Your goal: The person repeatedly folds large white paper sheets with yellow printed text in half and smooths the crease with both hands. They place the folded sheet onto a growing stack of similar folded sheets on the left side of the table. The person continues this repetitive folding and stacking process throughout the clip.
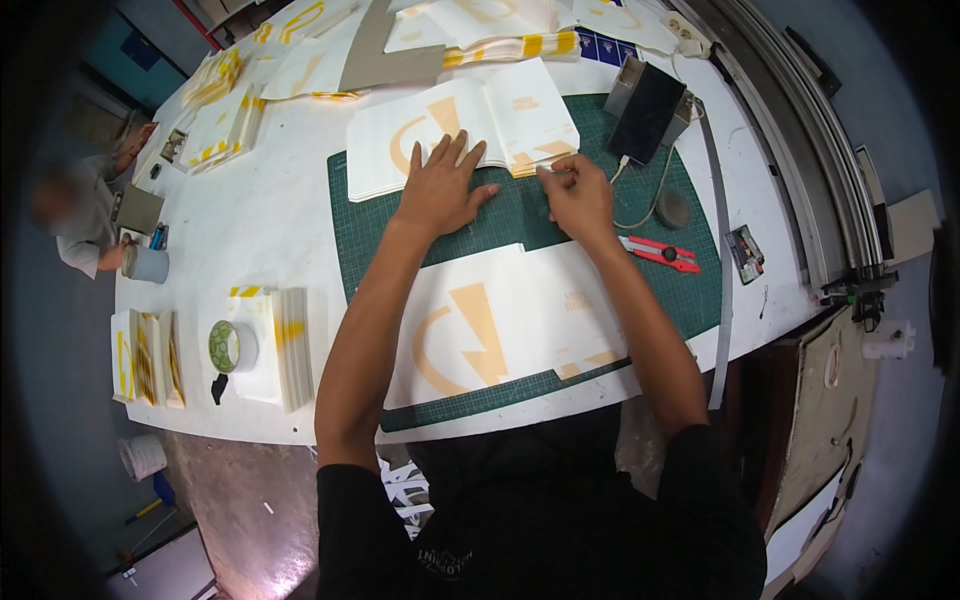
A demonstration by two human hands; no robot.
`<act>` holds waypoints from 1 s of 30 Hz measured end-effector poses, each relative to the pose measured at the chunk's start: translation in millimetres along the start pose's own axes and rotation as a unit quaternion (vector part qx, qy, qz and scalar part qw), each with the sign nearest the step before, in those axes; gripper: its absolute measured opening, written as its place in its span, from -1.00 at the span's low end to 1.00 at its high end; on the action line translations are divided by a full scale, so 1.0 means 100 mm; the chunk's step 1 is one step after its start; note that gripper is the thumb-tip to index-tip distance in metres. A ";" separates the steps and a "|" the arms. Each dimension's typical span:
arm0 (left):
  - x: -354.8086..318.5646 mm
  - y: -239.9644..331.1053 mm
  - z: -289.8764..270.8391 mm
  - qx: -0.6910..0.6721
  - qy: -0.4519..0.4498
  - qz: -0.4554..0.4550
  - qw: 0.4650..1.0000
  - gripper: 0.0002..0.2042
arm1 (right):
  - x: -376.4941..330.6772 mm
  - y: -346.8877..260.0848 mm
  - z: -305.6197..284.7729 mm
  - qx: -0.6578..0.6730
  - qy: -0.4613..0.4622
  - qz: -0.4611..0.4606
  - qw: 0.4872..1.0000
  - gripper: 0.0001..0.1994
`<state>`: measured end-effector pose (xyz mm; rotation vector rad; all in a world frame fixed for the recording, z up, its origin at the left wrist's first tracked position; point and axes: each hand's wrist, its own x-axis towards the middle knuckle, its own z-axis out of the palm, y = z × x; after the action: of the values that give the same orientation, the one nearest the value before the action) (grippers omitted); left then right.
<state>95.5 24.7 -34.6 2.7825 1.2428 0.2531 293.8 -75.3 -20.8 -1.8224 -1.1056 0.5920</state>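
A stack of white printed sheets (530,105) with pale orange shapes lies at the far part of a green cutting mat (370,240). Spread flat, my left hand (443,190) presses on the stack's near edge, its thumb pointing right. My right hand (582,200) is closed, its fingers curled together at the stack's near right corner; what they pinch, if anything, is hidden. Closer to me, another printed sheet (535,310) with a notched edge lies on the mat under my forearms. To the right of it rests a red utility knife (668,253).
A dark phone (650,112) leans on a metal block, its cable trailing onto the mat beside a small round container (672,208). A metal ruler strip (722,300) runs along the right. Tape (232,346) sits by paper stacks at left. Another person (90,220) works far left.
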 end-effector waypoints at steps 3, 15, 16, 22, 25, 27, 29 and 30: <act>-0.08 0.06 -0.06 0.007 0.042 0.013 0.999 -0.37 | -0.22 0.30 -0.32 -0.217 -0.082 -0.245 0.941 -0.72; 0.17 0.30 0.08 -0.088 0.080 0.022 0.993 -0.46 | -0.42 0.31 -0.78 -0.343 -0.249 -0.192 0.885 -0.48; 0.32 0.29 0.15 -0.105 0.100 0.026 0.989 -0.42 | -0.42 0.30 -0.79 -0.341 -0.250 -0.189 0.886 -0.48; 0.70 0.45 0.17 -0.076 0.005 -0.018 0.997 -0.16 | -0.45 0.33 -0.78 -0.327 -0.242 -0.188 0.894 -0.50; 0.75 0.50 0.20 -0.012 -0.029 -0.026 0.999 -0.16 | -0.46 0.33 -0.78 -0.319 -0.246 -0.196 0.894 -0.52; 0.76 0.50 0.26 0.017 -0.029 -0.024 0.999 -0.18 | -0.46 0.31 -0.80 -0.305 -0.252 -0.194 0.898 -0.53; 0.74 0.48 0.32 0.031 -0.022 -0.015 0.999 -0.19 | -0.46 0.34 -0.79 -0.306 -0.245 -0.199 0.898 -0.55; 0.73 0.49 0.33 0.036 -0.019 -0.008 0.999 -0.20 | -0.47 0.35 -0.79 -0.306 -0.242 -0.201 0.899 -0.56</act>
<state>184.9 46.0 -51.2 2.8223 1.2894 0.1565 346.2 -158.7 -15.7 -1.9069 -2.1397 0.4859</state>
